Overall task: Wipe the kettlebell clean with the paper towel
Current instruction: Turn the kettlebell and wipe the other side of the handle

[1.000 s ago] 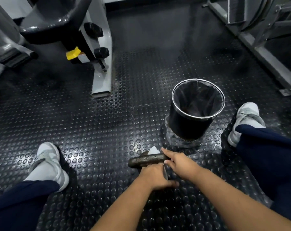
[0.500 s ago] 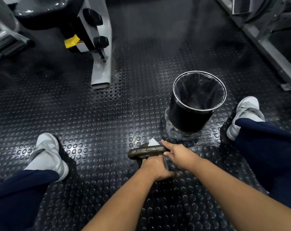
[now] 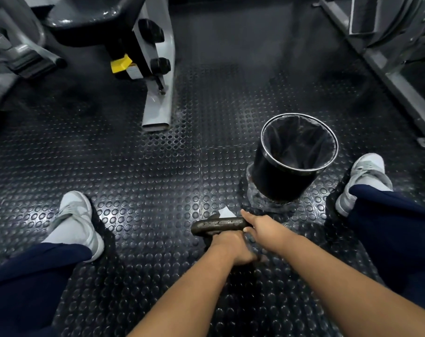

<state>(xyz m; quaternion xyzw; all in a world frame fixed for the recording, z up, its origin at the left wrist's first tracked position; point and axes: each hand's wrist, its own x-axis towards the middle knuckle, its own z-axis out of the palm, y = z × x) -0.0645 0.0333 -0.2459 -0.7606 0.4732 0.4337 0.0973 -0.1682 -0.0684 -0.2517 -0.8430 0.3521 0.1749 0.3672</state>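
Dark, worn cast-iron kettlebell (image 3: pixel 218 224) stands on the black studded rubber floor (image 3: pixel 133 178), near centre, between the person's legs. Only its rough, rounded handle shows clearly; the body is hidden under the hands. Left hand (image 3: pixel 233 248) lies over the near side of the kettlebell, fingers curled down; what it grips, cannot tell. Right hand (image 3: pixel 262 228) is closed over the right end of the handle, index finger extended. A corner of white paper towel (image 3: pixel 224 212) sticks out just beyond the handle. Black cylindrical bin (image 3: pixel 291 164) with a metal rim and dark liner stands far right of the hands.
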